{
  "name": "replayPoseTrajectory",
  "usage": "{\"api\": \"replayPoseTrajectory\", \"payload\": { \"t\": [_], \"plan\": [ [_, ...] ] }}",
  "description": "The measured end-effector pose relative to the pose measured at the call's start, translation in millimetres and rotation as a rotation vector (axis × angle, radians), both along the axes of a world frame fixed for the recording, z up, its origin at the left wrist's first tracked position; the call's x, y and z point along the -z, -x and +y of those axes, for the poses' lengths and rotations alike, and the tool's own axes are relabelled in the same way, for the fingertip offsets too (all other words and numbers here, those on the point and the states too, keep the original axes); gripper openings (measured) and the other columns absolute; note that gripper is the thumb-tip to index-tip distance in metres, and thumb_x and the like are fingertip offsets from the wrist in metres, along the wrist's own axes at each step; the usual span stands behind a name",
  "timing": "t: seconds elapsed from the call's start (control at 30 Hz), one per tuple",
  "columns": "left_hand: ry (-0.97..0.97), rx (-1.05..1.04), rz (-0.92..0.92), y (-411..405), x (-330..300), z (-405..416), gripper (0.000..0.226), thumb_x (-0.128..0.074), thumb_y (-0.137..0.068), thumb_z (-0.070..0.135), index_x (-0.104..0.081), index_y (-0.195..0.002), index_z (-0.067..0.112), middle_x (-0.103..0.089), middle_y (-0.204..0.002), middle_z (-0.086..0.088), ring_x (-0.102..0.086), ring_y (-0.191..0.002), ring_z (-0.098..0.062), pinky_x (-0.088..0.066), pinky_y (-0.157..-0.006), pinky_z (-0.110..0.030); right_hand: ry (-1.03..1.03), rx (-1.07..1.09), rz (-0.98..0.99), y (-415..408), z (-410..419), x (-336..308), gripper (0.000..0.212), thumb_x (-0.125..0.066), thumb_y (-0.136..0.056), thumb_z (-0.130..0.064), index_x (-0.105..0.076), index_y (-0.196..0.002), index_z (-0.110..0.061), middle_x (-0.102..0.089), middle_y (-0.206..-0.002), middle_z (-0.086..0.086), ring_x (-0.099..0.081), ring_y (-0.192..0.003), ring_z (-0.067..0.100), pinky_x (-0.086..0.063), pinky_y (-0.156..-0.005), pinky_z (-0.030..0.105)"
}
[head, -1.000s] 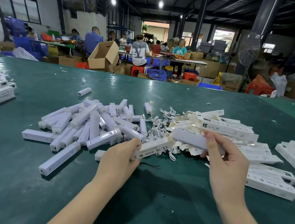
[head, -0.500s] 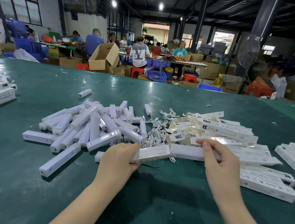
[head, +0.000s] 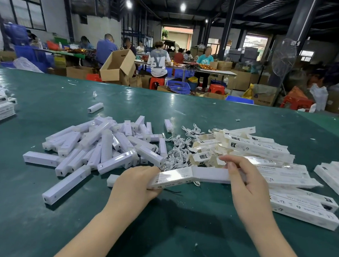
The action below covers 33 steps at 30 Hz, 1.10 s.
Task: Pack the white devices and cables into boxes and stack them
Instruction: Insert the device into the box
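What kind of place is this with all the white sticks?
Probably a packing workshop or small factory. A big green table holds piles of white devices and flat boxes, and other workers sit at tables among cardboard cartons.

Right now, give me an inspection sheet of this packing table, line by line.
Surface: green table, scattered white scraps.
Job's things: pile of white devices on the left; flat boxes heaped on the right; packed boxes near right.
Clutter: lone device lying apart, further back.
Hands: left hand grips a box; right hand holds a device at the box's open end.
Cables: white cables tangled between the piles.
Surroundings: workers at tables, cardboard cartons, blue crates, standing fan.
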<state>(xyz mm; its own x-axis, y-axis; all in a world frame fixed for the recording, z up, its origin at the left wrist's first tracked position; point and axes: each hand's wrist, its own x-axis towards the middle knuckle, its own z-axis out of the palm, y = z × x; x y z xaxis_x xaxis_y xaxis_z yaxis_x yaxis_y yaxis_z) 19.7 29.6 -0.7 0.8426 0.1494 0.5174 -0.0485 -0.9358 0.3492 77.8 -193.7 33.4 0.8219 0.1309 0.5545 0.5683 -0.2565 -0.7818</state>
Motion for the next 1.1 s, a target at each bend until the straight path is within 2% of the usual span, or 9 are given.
{"api": "replayPoseTrajectory", "payload": {
  "t": [0.1,0.2,0.33,0.63,0.77,0.83,0.93,1.0,1.1],
  "plan": [
    [0.000,0.017,-0.006,0.9,-1.4,-0.7,0.026,-0.072,-0.077,0.026,-0.047,-0.072,0.020,-0.051,-0.068,0.011,-0.047,-0.070,-0.017,-0.039,-0.059,-0.033,0.014,-0.027,0.042,-1.9,-2.7,0.0,0.033,-0.048,-0.099,-0.014,-0.065,-0.092,-0.040,-0.065,-0.101,-0.025,-0.056,-0.105,-0.002,-0.039,-0.082,0.016],
    [-0.007,0.019,0.017,0.8,-1.0,-0.6,0.017,-0.069,-0.079,0.027,-0.055,-0.077,0.018,-0.057,-0.073,0.008,-0.049,-0.074,-0.017,-0.042,-0.063,-0.033,0.036,-0.017,0.004,-1.7,-3.3,-0.8,0.037,-0.048,-0.100,-0.012,-0.065,-0.086,-0.042,-0.066,-0.099,-0.024,-0.056,-0.103,-0.002,-0.039,-0.081,0.012],
    [-0.009,0.034,0.033,0.1,-0.8,0.0,0.013,-0.068,-0.077,0.026,-0.057,-0.079,0.019,-0.059,-0.075,0.008,-0.052,-0.076,-0.017,-0.043,-0.065,-0.033,0.029,0.012,-0.070,0.7,-1.9,-3.1,0.031,-0.042,-0.090,-0.025,-0.063,-0.083,-0.046,-0.065,-0.098,-0.028,-0.056,-0.102,-0.003,-0.038,-0.081,0.006],
    [0.058,0.050,-0.006,1.4,-3.1,-6.7,0.016,-0.075,-0.069,0.023,-0.063,-0.081,0.025,-0.063,-0.076,0.011,-0.055,-0.073,-0.013,-0.042,-0.061,-0.028,0.046,0.045,-0.134,-0.7,-6.0,-2.5,0.026,-0.041,-0.089,-0.020,-0.061,-0.083,-0.035,-0.065,-0.093,-0.030,-0.059,-0.092,-0.002,-0.039,-0.072,0.006],
    [0.082,0.082,0.019,3.7,-2.2,-15.3,0.018,-0.073,-0.071,0.027,-0.064,-0.087,0.026,-0.064,-0.081,0.013,-0.056,-0.077,-0.010,-0.045,-0.065,-0.028,0.046,-0.012,-0.166,9.1,4.5,-1.3,0.016,-0.047,-0.092,-0.027,-0.057,-0.100,-0.037,-0.059,-0.091,-0.022,-0.057,-0.076,0.001,-0.040,-0.059,0.007],
    [0.116,0.091,0.009,4.0,-2.4,-15.3,0.016,-0.072,-0.073,0.026,-0.058,-0.079,0.030,-0.058,-0.075,0.016,-0.051,-0.071,-0.006,-0.041,-0.060,-0.023,-0.009,-0.079,-0.157,15.9,12.8,0.1,0.027,-0.049,-0.092,-0.030,-0.046,-0.114,-0.046,-0.053,-0.101,-0.024,-0.056,-0.092,0.000,-0.041,-0.067,0.008],
    [0.225,0.104,-0.042,4.7,-2.8,-12.3,0.039,-0.074,-0.075,0.024,-0.040,-0.064,0.037,-0.049,-0.062,0.016,-0.046,-0.063,-0.001,-0.031,-0.053,-0.016,-0.183,-0.170,-0.113,21.6,16.5,-1.2,0.033,-0.051,-0.092,-0.033,-0.037,-0.107,-0.058,-0.053,-0.114,-0.025,-0.061,-0.096,0.006,-0.046,-0.080,0.014],
    [0.254,0.103,-0.064,4.7,-3.3,-11.4,0.042,-0.075,-0.076,0.024,-0.039,-0.063,0.040,-0.051,-0.062,0.018,-0.047,-0.065,0.001,-0.032,-0.054,-0.015,-0.231,-0.169,-0.110,20.4,13.8,-2.1,0.022,-0.052,-0.090,-0.040,-0.042,-0.104,-0.054,-0.057,-0.117,-0.018,-0.064,-0.094,0.012,-0.049,-0.082,0.018],
    [0.240,0.099,-0.072,3.2,-2.4,-12.4,0.035,-0.075,-0.076,0.028,-0.043,-0.064,0.032,-0.050,-0.063,0.017,-0.047,-0.064,-0.001,-0.033,-0.052,-0.016,-0.085,-0.170,-0.112,19.2,13.4,-0.4,0.020,-0.047,-0.088,-0.050,-0.058,-0.103,-0.042,-0.056,-0.118,-0.016,-0.059,-0.107,0.008,-0.050,-0.085,0.021]
  ]
}}
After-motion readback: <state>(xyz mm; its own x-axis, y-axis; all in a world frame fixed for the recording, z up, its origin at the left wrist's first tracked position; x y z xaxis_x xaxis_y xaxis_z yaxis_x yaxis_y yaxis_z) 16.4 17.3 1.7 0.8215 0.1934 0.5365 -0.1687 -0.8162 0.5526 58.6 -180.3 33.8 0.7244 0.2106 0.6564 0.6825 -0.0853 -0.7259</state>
